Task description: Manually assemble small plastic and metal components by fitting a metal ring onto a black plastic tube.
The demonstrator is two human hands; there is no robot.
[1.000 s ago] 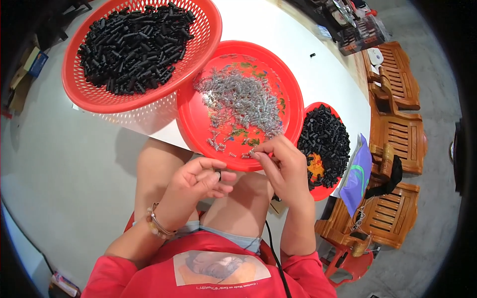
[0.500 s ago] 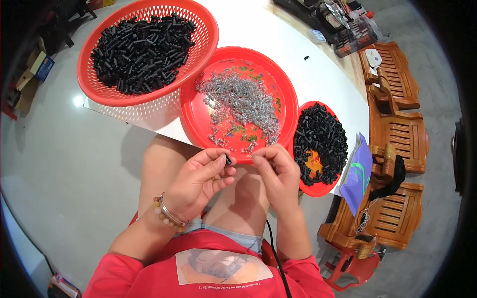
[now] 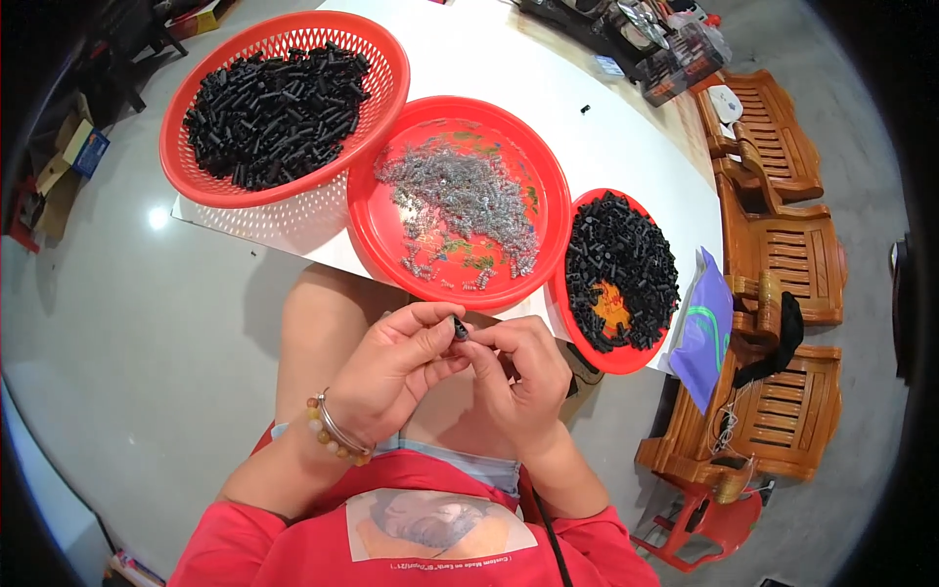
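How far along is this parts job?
Done, apparently: black pieces heap the small red bowl. In hand: left hand and right hand pinch one small black piece between them. Left: the red basket is full and many springs cover the red tray.

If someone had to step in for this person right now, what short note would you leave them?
Left hand: pinching a small black plastic tube piece at the fingertips, over the lap.
Right hand: fingertips meet the same piece from the other side; whether it also holds a spring is too small to tell.
Things on the white table: red mesh basket of black tubes at the left, round red tray of small silvery metal springs in the middle, smaller red dish of black tubes at the right.
Done: one piece in hand.
Left: both tube piles and the spring heap remain large.
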